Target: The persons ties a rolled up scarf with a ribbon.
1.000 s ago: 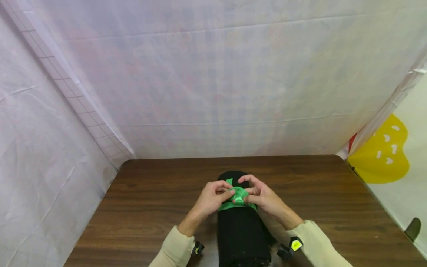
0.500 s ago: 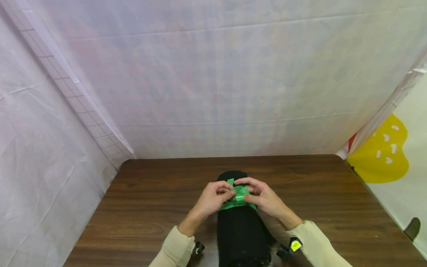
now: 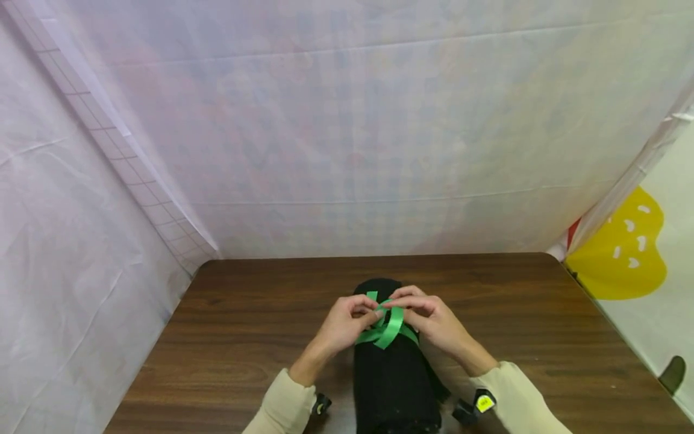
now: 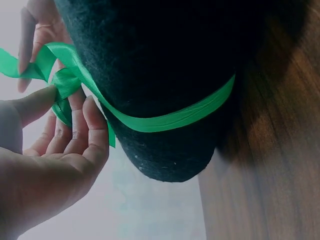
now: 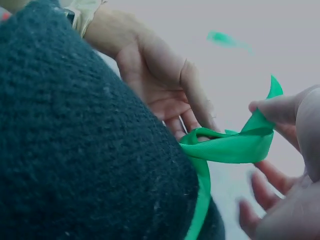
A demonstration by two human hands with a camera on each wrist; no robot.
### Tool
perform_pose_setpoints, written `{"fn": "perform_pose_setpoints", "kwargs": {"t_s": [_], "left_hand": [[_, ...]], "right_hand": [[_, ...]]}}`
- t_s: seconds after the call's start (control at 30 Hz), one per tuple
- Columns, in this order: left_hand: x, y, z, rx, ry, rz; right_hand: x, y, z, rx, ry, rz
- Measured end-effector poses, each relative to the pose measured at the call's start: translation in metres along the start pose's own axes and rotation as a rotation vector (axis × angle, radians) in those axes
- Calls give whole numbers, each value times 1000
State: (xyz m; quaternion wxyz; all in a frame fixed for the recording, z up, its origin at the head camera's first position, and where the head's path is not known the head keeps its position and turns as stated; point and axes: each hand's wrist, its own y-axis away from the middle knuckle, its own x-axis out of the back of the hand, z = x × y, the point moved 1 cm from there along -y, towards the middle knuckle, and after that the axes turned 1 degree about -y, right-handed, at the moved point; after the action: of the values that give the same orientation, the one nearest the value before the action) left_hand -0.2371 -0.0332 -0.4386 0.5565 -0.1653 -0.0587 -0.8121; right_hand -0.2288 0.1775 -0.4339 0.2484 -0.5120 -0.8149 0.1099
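A black knitted roll (image 3: pixel 393 374) is laid on the wooden table (image 3: pixel 542 337); its green ribbon (image 3: pixel 387 325) is pinched by left hand (image 3: pixel 341 325) and right hand (image 3: pixel 439 325).

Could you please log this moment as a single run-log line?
left hand: pinches green ribbon | right hand: pinches green ribbon | ribbon: wrapped around black knit roll | roll: lying on wooden table

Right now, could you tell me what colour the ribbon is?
The ribbon is bright green, clearest in the left wrist view.

both hands (image 3: pixel 347 322) (image 3: pixel 434 319) pinch a green ribbon (image 3: pixel 388 325) atop a black roll (image 3: pixel 393 380) on the table (image 3: pixel 244 313).
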Motion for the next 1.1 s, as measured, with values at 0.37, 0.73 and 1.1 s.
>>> {"fn": "perform_pose_setpoints", "kwargs": {"t_s": [0.37,0.73,1.1], "left_hand": [[0,1,2,-36,-21,19],[1,3,2,-69,-37,33],[3,2,4,-108,-95,53]], "right_hand": [[9,5,-8,3,38,-36],[20,5,-10,-108,-355,-205],[20,5,-9,-283,-168,-112]]}}
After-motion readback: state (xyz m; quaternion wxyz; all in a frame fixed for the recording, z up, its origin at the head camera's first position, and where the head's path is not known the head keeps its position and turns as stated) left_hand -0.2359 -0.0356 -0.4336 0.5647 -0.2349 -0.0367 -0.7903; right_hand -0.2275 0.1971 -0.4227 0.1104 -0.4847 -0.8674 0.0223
